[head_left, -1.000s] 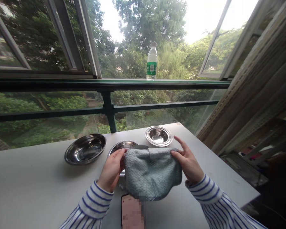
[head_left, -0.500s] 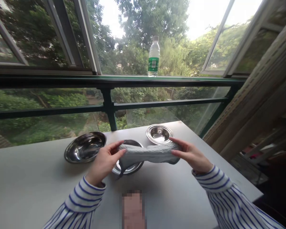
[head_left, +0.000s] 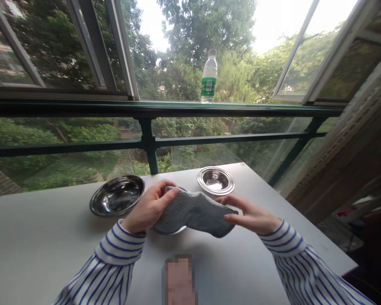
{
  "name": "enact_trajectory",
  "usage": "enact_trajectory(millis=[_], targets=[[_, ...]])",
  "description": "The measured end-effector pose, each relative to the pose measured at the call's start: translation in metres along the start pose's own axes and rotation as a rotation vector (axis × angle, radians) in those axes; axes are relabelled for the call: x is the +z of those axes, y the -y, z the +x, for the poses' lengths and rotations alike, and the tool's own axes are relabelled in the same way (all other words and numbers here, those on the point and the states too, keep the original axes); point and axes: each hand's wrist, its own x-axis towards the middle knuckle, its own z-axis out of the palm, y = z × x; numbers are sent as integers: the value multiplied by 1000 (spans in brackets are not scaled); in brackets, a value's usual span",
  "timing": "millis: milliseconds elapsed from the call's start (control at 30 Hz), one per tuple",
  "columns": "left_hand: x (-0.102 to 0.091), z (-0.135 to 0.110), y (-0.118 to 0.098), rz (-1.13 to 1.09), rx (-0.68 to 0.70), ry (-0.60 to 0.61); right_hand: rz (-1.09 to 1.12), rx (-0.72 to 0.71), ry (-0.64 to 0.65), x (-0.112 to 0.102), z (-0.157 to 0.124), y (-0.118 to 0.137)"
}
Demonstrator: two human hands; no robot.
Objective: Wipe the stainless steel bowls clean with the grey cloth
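Observation:
A grey textured cloth (head_left: 198, 212) is stretched between my two hands above the table, folded and sagging in the middle. My left hand (head_left: 150, 205) pinches its left end between thumb and fingers. On the other side my right hand (head_left: 249, 214) grips the cloth's right end, thumb in front. Behind and below the cloth, a metal bowl (head_left: 178, 231) is mostly hidden, with only parts of its rim showing. To the left stands a larger, shiny metal bowl (head_left: 117, 195), and a smaller metal bowl (head_left: 216, 181) with a wide rim sits at the back right.
The white table (head_left: 51, 237) reaches up to a window with a dark green railing (head_left: 178, 111). A plastic bottle (head_left: 208, 80) with a green label stands on the ledge. A curtain (head_left: 346, 140) hangs at the right. A blurred patch (head_left: 179, 279) covers the bottom centre.
The cloth has turned so its broad face shows, and its right end has dropped. My right hand has moved slightly lower. The view has shifted a little.

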Motion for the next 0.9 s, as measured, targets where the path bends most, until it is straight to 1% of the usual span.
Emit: enact_trajectory(millis=[67,167,233,300,400,467,567,633,700,733,800,900], targets=[[8,6,-3,-20,29,69,171,-34,63,13,7,3],[13,14,-9,-10,61,130,302,-30,113,33,18,8],[12,16,-12,4,44,132,395,-28,137,42,22,10],[7,16,-13,8,-2,102,491,-21,132,47,24,12],[-1,17,-7,-40,-83,9,585,5,90,51,23,15],[-5,17,0,-58,-110,-79,684,56,39,54,21,16],[-11,16,10,18,-85,-270,827,117,-65,57,21,19],[-14,12,16,78,-67,-393,866,122,-126,59,21,21],[-13,5,20,106,-101,-446,892,118,-174,59,22,23],[-11,1,23,89,-158,-402,903,112,-189,59,22,24],[-5,-7,28,-6,-296,-222,930,91,-205,61,23,25],[5,-13,36,-133,-274,-79,946,71,-228,64,25,26]])
